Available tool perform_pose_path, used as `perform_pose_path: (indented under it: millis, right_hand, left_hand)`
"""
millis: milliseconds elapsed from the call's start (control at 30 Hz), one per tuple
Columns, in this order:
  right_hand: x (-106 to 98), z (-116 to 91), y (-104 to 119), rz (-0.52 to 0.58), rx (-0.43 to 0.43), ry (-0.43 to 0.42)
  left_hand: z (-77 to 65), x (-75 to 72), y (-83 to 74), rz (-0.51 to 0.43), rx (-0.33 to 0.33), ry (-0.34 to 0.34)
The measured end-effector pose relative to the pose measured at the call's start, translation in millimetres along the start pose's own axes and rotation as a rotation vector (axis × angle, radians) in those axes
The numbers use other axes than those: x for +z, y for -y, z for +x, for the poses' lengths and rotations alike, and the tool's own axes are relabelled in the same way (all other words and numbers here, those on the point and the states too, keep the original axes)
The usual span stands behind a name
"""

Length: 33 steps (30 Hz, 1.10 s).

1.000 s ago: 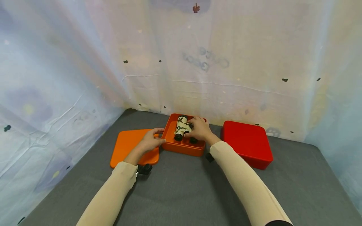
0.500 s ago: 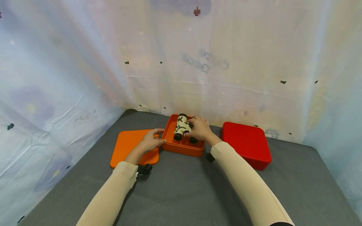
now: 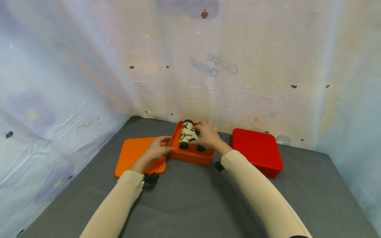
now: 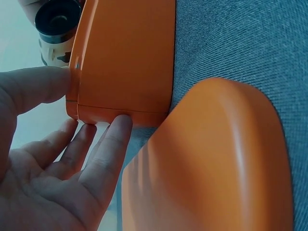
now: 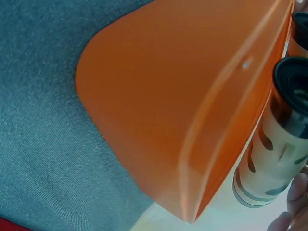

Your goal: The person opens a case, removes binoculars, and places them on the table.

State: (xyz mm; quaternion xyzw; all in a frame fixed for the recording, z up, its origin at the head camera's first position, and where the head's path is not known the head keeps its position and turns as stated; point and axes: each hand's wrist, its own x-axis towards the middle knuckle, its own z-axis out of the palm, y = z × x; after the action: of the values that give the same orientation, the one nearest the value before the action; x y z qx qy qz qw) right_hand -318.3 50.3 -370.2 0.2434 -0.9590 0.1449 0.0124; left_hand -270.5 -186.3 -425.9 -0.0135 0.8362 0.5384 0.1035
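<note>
Inside the rim of an open orange box (image 3: 190,157), camouflage binoculars (image 3: 186,134) sit under your right hand (image 3: 207,136), its fingers curled round one barrel; your left hand (image 3: 155,150), fingers nearly straight, braces the corner. Keep the barrels level, the box still. Counted: one pair of binoculars, one orange box, one orange lid (image 3: 131,155), one red box (image 3: 256,145).

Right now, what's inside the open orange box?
In the orange box, only bare orange interior shows around the camouflage binoculars, which the right hand grips, seemingly above rim level. Whatever lies beneath the binoculars and hand is covered.
</note>
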Motion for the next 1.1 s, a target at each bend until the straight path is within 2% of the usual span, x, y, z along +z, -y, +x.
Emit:
perform_pose_path:
  millis: [600,1100]
  right_hand:
    - [-7.3,-9.6,3.4,0.03,-0.002,-0.001]
    - [-5.4,-19.9,4.1,0.025,-0.015,0.01]
  left_hand:
    - [0.6,0.4,0.9,-0.015,-0.001,0.003]
    - [2.0,1.4,1.7,-0.009,0.0,0.006]
